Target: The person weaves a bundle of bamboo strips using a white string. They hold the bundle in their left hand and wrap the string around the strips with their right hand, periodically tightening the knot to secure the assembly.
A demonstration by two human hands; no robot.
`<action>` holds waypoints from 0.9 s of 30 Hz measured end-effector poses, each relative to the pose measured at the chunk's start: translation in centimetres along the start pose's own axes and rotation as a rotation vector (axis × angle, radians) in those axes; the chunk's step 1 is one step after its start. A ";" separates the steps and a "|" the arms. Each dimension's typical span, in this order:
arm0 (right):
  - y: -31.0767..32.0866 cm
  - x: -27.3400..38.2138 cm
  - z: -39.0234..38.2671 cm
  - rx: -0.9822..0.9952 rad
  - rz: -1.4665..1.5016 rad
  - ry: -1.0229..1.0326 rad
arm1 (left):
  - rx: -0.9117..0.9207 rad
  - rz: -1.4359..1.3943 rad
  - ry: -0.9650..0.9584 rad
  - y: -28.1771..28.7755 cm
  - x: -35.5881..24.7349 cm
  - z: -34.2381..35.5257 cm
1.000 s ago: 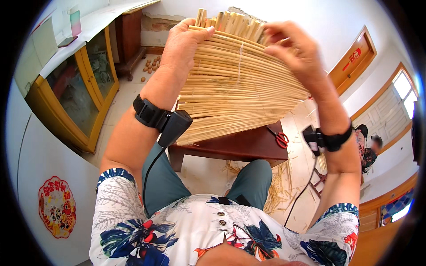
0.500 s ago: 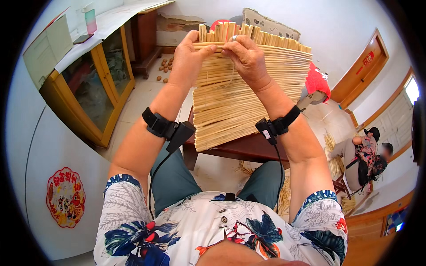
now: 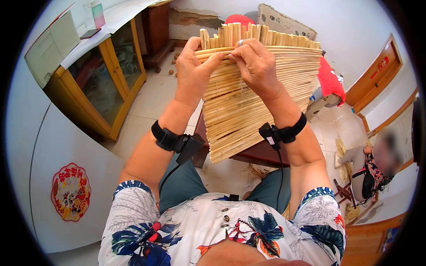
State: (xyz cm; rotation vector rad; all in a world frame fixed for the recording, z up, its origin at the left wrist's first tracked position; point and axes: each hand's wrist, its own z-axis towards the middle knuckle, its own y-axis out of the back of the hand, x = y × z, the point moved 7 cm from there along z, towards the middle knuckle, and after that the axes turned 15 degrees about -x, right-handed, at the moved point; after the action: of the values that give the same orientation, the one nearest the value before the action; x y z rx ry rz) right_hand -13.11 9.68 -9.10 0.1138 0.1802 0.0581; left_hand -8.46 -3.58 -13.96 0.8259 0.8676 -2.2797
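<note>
A mat of pale, thin stalks [image 3: 239,119] laid side by side is held up in front of me, tilted, with its near corner low. Along its far edge, a row of short cut stalk ends [image 3: 277,36] points away from me. My left hand [image 3: 195,71] is closed on the far left corner, thumb on top and the other fingers partly hidden. Close beside it, my right hand [image 3: 257,64], with a ring on one finger, pinches at the outermost stalk. What its fingertips hold is too small to make out. A thin strand hangs just below them.
Under the mat stands a dark red table [image 3: 257,155]. A glass-fronted cabinet [image 3: 126,57] is at left, with a phone [image 3: 90,33] and a bottle [image 3: 97,15] on top. Loose stalks [image 3: 344,155] lie on the floor near a seated person [image 3: 377,173]. A red cloth [image 3: 331,82] is behind the mat.
The whole view has shifted, so the room, mat and hands sit slightly farther right and lower. Both hands keep their places at the mat's far left corner, the right still pinching.
</note>
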 end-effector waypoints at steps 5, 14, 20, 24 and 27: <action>1.3 1.9 0.8 -0.010 -0.008 0.084 | 0.034 0.020 -0.019 0.2 -1.0 -0.1; 3.0 2.8 1.4 0.004 0.044 0.167 | 0.134 -0.122 0.022 -0.7 -2.7 -0.6; 3.1 2.7 1.7 0.000 0.118 0.168 | 0.158 -0.138 0.062 -1.2 -3.2 -0.8; 3.2 3.5 2.1 0.055 0.069 0.228 | 0.174 -0.106 -0.019 -1.3 -3.5 -0.8; 4.0 4.6 2.4 0.086 0.044 0.238 | 0.187 -0.045 -0.080 -1.4 -4.0 -0.9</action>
State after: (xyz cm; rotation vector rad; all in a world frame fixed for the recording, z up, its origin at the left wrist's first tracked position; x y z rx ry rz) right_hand -8.32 13.72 -7.11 0.1970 0.4180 0.1076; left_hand -6.50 -0.98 -11.17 0.7957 0.6510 -2.4433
